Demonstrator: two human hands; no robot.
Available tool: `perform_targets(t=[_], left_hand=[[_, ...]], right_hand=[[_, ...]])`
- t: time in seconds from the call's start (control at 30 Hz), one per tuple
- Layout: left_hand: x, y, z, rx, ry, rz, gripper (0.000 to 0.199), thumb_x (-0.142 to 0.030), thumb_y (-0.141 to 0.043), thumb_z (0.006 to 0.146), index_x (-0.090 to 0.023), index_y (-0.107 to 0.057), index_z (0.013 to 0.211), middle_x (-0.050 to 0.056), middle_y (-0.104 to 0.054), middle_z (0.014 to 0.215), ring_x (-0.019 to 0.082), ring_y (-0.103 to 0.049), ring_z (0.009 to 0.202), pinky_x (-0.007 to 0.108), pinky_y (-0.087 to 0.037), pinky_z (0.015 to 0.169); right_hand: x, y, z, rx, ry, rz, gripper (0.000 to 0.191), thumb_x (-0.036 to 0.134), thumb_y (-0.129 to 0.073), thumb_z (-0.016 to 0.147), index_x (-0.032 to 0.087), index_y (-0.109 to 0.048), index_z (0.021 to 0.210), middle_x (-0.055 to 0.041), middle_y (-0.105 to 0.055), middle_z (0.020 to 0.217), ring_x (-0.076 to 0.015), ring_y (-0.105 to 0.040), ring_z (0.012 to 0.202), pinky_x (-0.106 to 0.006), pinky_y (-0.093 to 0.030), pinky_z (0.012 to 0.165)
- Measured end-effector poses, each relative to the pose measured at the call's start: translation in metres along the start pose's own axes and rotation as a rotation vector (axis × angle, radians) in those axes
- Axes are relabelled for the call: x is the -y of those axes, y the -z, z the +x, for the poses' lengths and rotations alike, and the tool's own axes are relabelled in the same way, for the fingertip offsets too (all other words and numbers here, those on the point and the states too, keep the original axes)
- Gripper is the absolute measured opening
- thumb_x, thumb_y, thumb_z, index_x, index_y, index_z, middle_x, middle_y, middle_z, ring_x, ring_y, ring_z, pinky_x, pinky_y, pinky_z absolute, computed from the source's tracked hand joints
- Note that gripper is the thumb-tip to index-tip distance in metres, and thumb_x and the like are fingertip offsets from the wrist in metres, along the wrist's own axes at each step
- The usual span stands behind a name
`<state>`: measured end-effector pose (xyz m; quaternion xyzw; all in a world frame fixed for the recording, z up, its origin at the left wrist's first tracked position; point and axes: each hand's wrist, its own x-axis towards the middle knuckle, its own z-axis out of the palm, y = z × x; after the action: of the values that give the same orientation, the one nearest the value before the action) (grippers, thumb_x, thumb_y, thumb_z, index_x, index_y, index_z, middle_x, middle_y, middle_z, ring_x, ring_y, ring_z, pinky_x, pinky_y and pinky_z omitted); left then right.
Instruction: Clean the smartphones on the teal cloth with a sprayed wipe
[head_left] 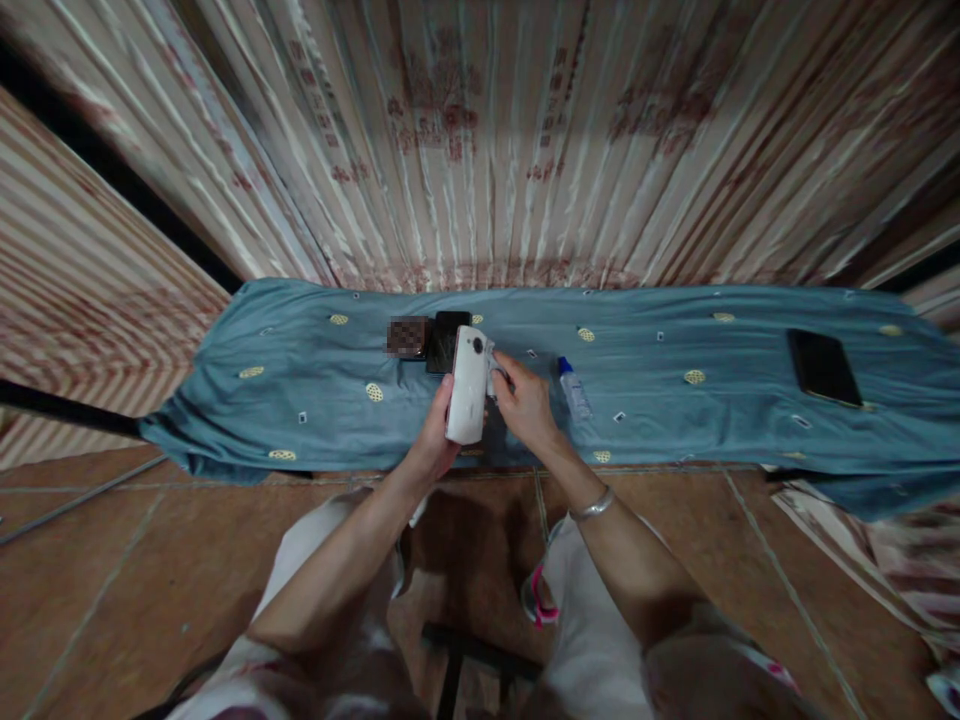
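I have the left hand (436, 435) closed around the lower left side of a white phone (469, 390). The phone lies along that grip, its back turned up toward me and its upper part reaching well past the fingers, tilted a little to the right at the top. The thumb presses the left edge; the other fingers are mostly hidden beneath. A dark round lens (478, 345) sits near the phone's top end.

My right hand (525, 405) is in a narrow pinch on a pale, crumpled wipe (490, 366), right at the phone's upper right edge. A silver bracelet (598, 503) circles that wrist.

As for writing, I make out a faint mark low on the phone's back, too small to read. The curtain (480, 150) beyond the phone carries columns of red characters, too blurred for me to read.

Right of the phone, a clear bottle (577, 393) with a blue cap lies on the blue cloth (645, 400); I can't read any label on it. Just beyond the phone to the left are a black flat device (442, 335) and a pixelated dark item (407, 338). Well to the phone's right lies a black tablet (823, 367).
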<state>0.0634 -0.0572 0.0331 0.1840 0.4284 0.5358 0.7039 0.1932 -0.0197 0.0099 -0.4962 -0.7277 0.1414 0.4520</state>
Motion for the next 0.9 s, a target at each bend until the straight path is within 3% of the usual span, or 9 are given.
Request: perform_targets(t=[0.27, 0.4, 0.67, 0.9], left_hand=[[-0.012, -0.009, -0.002, -0.019, -0.038, -0.093, 0.041, -0.043, -0.042, 0.092, -0.013, -0.067, 0.103, 0.007, -0.073, 0.086, 0.02, -0.068, 0.08, 0.03, -0.054, 0.075], [-0.016, -0.011, -0.001, -0.038, -0.083, -0.133, 0.041, -0.039, -0.037, 0.094, -0.012, -0.067, 0.097, 0.006, -0.072, 0.082, 0.019, -0.068, 0.085, 0.028, -0.053, 0.078], [-0.023, -0.007, 0.004, -0.026, -0.127, -0.165, 0.04, -0.044, -0.041, 0.091, -0.014, -0.067, 0.084, 0.003, -0.068, 0.067, 0.017, -0.067, 0.074, 0.026, -0.052, 0.073], [-0.029, -0.002, 0.009, -0.026, -0.159, -0.178, 0.042, -0.049, -0.041, 0.09, -0.015, -0.066, 0.086, 0.002, -0.069, 0.07, 0.012, -0.061, 0.059, 0.023, -0.049, 0.063]], right_hand=[[0.014, -0.002, -0.007, -0.002, 0.141, -0.056, 0.034, 0.018, -0.039, 0.093, 0.016, -0.061, 0.119, -0.0118, -0.067, 0.116, -0.0226, -0.061, 0.105, -0.04, -0.048, 0.095], [0.022, 0.0, -0.01, 0.033, 0.207, -0.1, 0.036, 0.016, -0.037, 0.094, 0.014, -0.06, 0.121, -0.0138, -0.065, 0.117, -0.0233, -0.059, 0.105, -0.04, -0.048, 0.095], [0.031, 0.0, -0.02, 0.034, 0.338, -0.153, 0.035, 0.013, -0.037, 0.094, 0.01, -0.061, 0.12, -0.0147, -0.064, 0.117, -0.0225, -0.058, 0.104, -0.037, -0.049, 0.095], [0.037, -0.001, -0.028, 0.063, 0.355, -0.13, 0.036, 0.011, -0.037, 0.093, 0.013, -0.061, 0.121, -0.0127, -0.064, 0.117, -0.022, -0.058, 0.106, -0.039, -0.05, 0.096]])
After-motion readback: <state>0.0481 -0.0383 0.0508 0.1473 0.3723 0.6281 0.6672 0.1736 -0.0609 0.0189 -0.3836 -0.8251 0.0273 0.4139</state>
